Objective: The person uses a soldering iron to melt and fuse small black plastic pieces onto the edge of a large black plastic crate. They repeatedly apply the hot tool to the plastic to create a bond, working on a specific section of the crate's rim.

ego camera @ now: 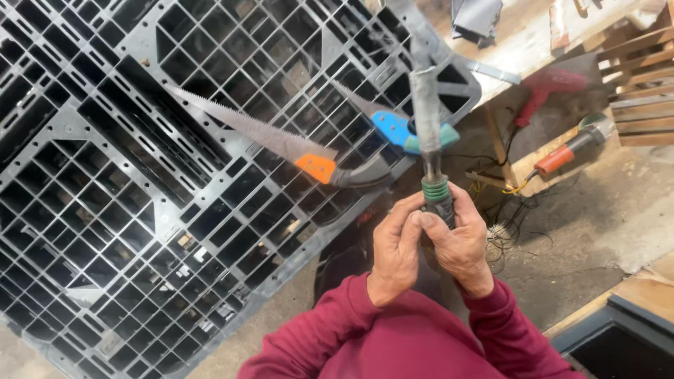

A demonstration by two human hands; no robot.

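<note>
Dark red sleeves (393, 337) fill the bottom of the view, and just past them both hands are wrapped round the same tool. It is a long, grey, dust-caked tool (427, 98) with a green ribbed collar (435, 189) above a black grip, held upright over the edge of a black plastic pallet (140, 210). What kind of tool it is I cannot tell. The left hand (394, 245) is closed on the grip with its thumb pressed near the collar; the right hand (460, 242) is closed on it from the other side, fingers curled.

On the pallet's grid lie two handsaws. One has an orange and black handle (330, 170), its toothed blade pointing up and left. The other has a blue and teal handle (400, 131), just behind the held tool. Beyond the pallet, on the dirty floor, are a red power tool (544, 88), an orange-handled grinder (569, 153) and loose wires (502, 224).

The risks look plain. The dusty grip could slip in the hands, and the tool would drop toward the saw teeth close by. The wires lying near could also snag it.
</note>
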